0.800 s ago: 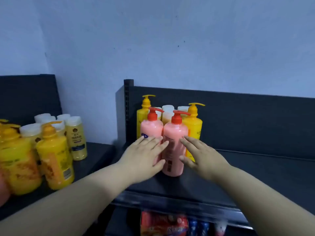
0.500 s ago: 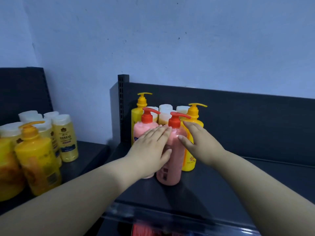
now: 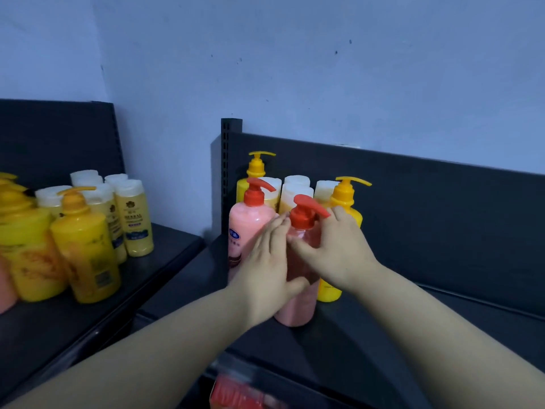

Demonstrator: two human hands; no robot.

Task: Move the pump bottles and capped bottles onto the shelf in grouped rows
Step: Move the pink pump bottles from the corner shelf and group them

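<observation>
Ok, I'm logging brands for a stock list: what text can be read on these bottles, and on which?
"HERBAL": label of the white-capped pale yellow bottle on the left shelf; the lines under it are too small.
Blue oval logo on the left pink bottle with red pump: too blurred to read.
Print on the nearest yellow pump bottle: blurred.

At the front of the shelf point(image 3: 383, 335), left front pump bottle point(image 3: 250, 228) just beside right front pump bottle point(image 3: 298, 308). Behind them, capped bottles point(image 3: 296, 190) between left back pump bottle point(image 3: 256, 169) and right back pump bottle point(image 3: 345, 199). To the left, on the neighbouring shelf point(image 3: 165, 261), more pump bottles point(image 3: 85, 249) in front of more capped bottles point(image 3: 134, 219).
</observation>
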